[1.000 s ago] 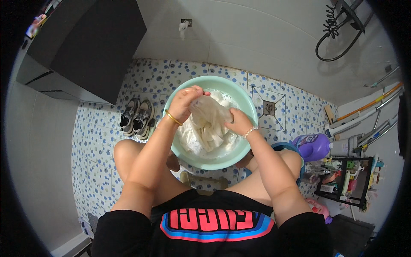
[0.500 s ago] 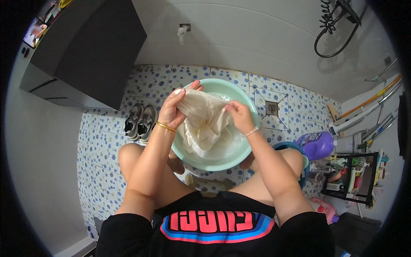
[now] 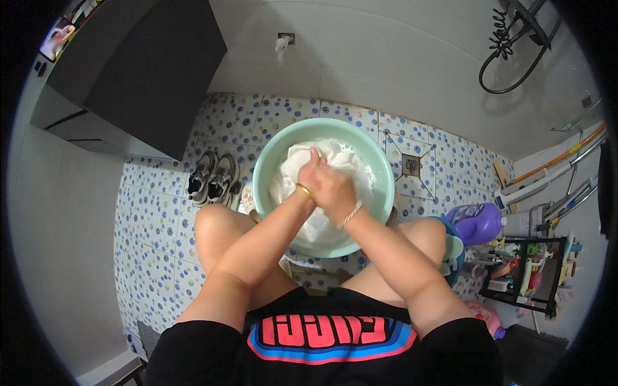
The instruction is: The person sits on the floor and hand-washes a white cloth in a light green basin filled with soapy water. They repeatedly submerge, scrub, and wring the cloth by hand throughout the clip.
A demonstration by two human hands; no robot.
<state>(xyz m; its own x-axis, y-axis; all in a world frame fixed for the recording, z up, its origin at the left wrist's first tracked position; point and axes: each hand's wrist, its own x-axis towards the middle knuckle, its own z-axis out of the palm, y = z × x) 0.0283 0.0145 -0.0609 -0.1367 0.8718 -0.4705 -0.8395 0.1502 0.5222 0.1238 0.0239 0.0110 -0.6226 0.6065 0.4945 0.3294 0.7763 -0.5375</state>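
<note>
A cream-white wet cloth (image 3: 331,154) lies bunched in a pale green basin (image 3: 260,183) between my knees. Foamy water (image 3: 317,233) shows around the cloth, mostly at the near and right sides. My left hand (image 3: 312,171) and my right hand (image 3: 336,192) are pressed together over the basin's middle. Both are closed on the cloth, though most of the gripped part is hidden under them. The left thumb points up and away, while the right fingers curl against the left hand.
Grey sneakers (image 3: 214,177) stand left of the basin, below a dark cabinet (image 3: 151,71). On the right are a floor drain (image 3: 411,165), a purple jug (image 3: 476,223) and a black rack (image 3: 524,273) of bottles. A tap (image 3: 283,42) juts from the far wall.
The cloth was held up and spread between both hands; now it is lowered and bunched in the basin. My hands have come together over it, the right moving left and nearer.
</note>
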